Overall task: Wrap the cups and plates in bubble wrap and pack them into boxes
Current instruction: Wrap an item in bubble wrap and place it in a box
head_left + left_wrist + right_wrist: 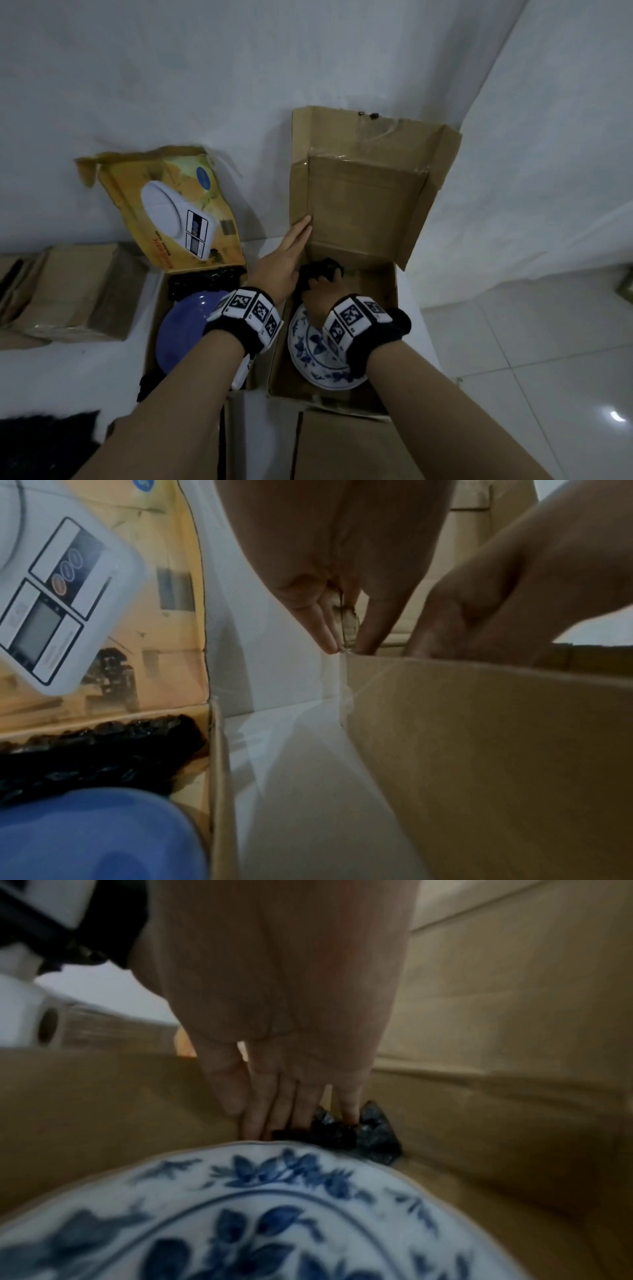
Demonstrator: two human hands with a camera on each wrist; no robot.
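Patterned plate: the blue-and-white plate (320, 356) lies bare, with no wrap on it, in the brown box (390, 329), toward 6 o'clock of the box floor.
Black wrap: a crumpled wad of black bubble wrap (323, 272) sits at 12 o'clock from that plate, just beyond its rim, against the far wall of the box.
Right hand: the right hand (320, 291) reaches over the plate; its fingers (270, 1110) lie close together and dip into the wad. Whether they pinch it or only press on it cannot be told.
Left hand: the left hand (291, 250) is flat, fingers straight and together, pressed against the raised lid flap (359, 192) at 11 o'clock of the box.
Risk, plate: it is likely to chip if more goes in on top of it, since nothing cushions it.
Risk, wrist: the right wrist hangs low over the plate, so a tug on the wad could drag or knock the rim.
Risk, flap: if the left hand eases off, the flap may drop onto the working hand.
Count, plates: two in view, the patterned one and a plain blue plate (186, 329) at 9 o'clock, in the printed yellow box (191, 205).
Count, wrap: black wrap shows in both boxes, and a further dark patch at 7 o'clock is too dim to name.
Count, boxes: two open ones, plus at least two more cartons on the desk (68, 370).
Count, cups: none visible.
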